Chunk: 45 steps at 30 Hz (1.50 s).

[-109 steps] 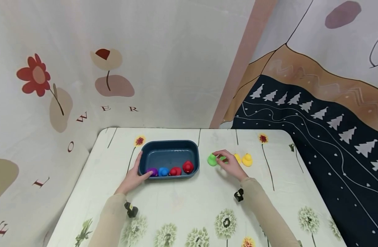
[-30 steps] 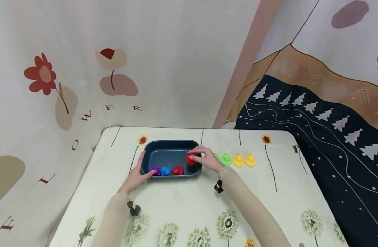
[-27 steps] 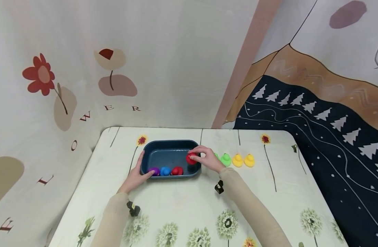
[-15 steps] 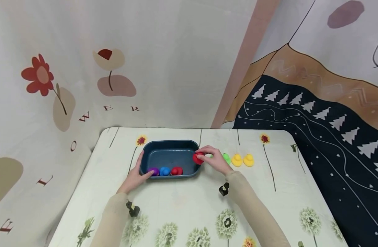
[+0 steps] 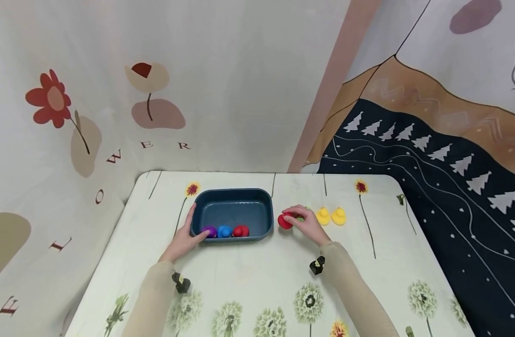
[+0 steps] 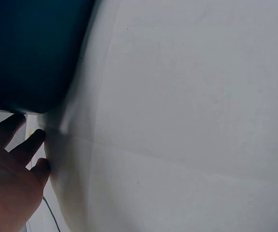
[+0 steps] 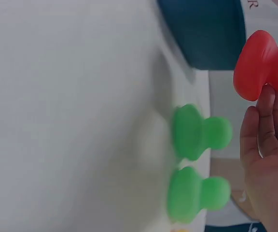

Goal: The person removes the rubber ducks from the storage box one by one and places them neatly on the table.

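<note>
My right hand (image 5: 308,224) pinches a red rubber duck (image 5: 285,221) just right of the dark blue tray (image 5: 272,220). In the right wrist view the red duck (image 7: 257,65) is at the fingertips, above the level of two green ducks (image 7: 189,133) on the tabletop. The right hand mostly covers those green ducks in the head view. My left hand (image 5: 183,241) holds the tray's near left corner, thumb over the near rim beside a purple duck (image 5: 211,231). In the left wrist view, its other fingers (image 6: 28,147) spread by the tray's end.
Inside the tray, a blue duck (image 5: 225,231) and another red duck (image 5: 241,230) line the near wall beside the purple one. Two yellow ducks (image 5: 330,216) stand right of my right hand. The flower-print table (image 5: 249,290) meets a curtain (image 5: 232,117) at its far edge.
My right hand was by the green ducks, then took the red duck from the tray's right end and carried it rightward over the rim. The left hand has stayed at the tray.
</note>
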Motion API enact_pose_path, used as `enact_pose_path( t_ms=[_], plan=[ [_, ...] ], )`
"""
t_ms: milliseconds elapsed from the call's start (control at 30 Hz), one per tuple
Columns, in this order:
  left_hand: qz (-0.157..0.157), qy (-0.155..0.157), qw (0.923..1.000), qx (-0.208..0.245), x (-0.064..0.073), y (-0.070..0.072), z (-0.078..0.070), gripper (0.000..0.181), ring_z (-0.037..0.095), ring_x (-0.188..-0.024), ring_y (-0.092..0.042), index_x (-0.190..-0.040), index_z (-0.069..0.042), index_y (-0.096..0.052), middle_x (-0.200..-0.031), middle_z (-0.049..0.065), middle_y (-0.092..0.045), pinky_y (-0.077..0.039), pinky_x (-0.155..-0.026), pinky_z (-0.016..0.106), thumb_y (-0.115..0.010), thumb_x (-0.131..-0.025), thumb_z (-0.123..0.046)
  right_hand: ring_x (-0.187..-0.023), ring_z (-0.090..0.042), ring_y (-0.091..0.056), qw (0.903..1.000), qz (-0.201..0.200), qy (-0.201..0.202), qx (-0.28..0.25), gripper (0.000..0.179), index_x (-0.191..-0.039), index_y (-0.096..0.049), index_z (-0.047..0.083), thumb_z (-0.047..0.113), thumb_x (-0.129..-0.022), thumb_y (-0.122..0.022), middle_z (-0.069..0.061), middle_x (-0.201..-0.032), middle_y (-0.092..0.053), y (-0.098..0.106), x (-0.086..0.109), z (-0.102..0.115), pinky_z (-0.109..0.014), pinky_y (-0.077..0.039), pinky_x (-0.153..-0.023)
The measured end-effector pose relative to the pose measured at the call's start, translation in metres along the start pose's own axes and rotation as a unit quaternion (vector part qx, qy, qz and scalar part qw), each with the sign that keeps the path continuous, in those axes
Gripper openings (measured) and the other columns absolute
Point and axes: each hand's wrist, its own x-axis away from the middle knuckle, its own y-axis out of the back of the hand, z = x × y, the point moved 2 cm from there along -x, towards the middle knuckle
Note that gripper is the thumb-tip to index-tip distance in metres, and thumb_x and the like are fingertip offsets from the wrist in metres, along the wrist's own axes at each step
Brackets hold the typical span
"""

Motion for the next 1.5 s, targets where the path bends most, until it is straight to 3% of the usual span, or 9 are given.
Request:
enact_pose_path(
  t_ms=[300,533,833,1067,1267,1500],
  plan=[
    [0.001,0.0,1.0,-0.002,-0.002,0.0,0.002,0.1,0.053,-0.131,-0.03,-0.154,-0.038,0.007,-0.159,0.019,-0.012,-0.028,-0.102,0.066,-0.068,-0.088,-0.046,-0.093,-0.02,-0.058,0.9981,-0.053,-0.027,0.013,0.025,-0.109,-0.071,0.001,0.017,-0.089,-0.072,-0.008,-0.103,-0.066,0.002,0.008,-0.06,-0.03,-0.049,-0.083],
    [0.002,-0.002,1.0,0.0,-0.002,0.001,0.002,0.1,0.054,-0.132,-0.029,-0.154,-0.039,0.008,-0.159,0.018,-0.011,-0.026,-0.102,0.067,-0.068,-0.089,-0.045,-0.086,-0.021,-0.059,0.9926,-0.104,-0.062,0.012,0.02,-0.101,-0.073,0.006,0.016,-0.085,-0.077,-0.004,-0.095,-0.065,-0.001,0.016,-0.074,-0.031,-0.05,-0.076],
    [0.005,0.002,1.0,0.001,-0.002,0.002,0.001,0.1,0.053,-0.132,-0.029,-0.154,-0.038,0.008,-0.159,0.019,-0.011,-0.027,-0.102,0.067,-0.067,-0.089,-0.046,-0.076,-0.021,-0.055,0.9848,-0.143,-0.097,0.021,0.021,-0.092,-0.072,0.008,0.021,-0.078,-0.083,-0.004,-0.084,-0.062,-0.004,0.019,-0.074,-0.027,-0.048,-0.066],
    [0.006,0.004,1.0,0.005,-0.002,0.001,0.0,0.1,0.054,-0.132,-0.029,-0.154,-0.038,0.007,-0.159,0.019,-0.011,-0.027,-0.101,0.067,-0.068,-0.089,-0.045,-0.073,-0.019,-0.05,0.9854,-0.097,-0.12,0.072,0.03,-0.094,-0.067,0.007,0.025,-0.077,-0.084,-0.003,-0.079,-0.058,-0.005,0.021,-0.072,-0.028,-0.044,-0.065],
    [0.005,0.005,1.0,-0.004,-0.002,0.001,0.0,0.099,0.054,-0.131,-0.03,-0.154,-0.039,0.008,-0.159,0.02,-0.012,-0.027,-0.101,0.068,-0.067,-0.089,-0.045,-0.078,-0.021,-0.049,0.9901,-0.032,-0.102,0.09,0.03,-0.108,-0.065,0.003,0.007,-0.081,-0.077,-0.005,-0.088,-0.058,0.001,0.025,-0.07,-0.032,-0.045,-0.07],
    [0.008,0.004,1.0,-0.001,-0.002,0.001,-0.001,0.099,0.054,-0.132,-0.029,-0.153,-0.04,0.008,-0.159,0.018,-0.011,-0.027,-0.101,0.068,-0.067,-0.089,-0.045,-0.071,-0.018,-0.048,0.9913,-0.033,-0.1,0.079,0.026,-0.107,-0.064,0.002,0.002,-0.083,-0.074,-0.003,-0.081,-0.055,0.001,0.028,-0.075,-0.028,-0.043,-0.065]
  ],
)
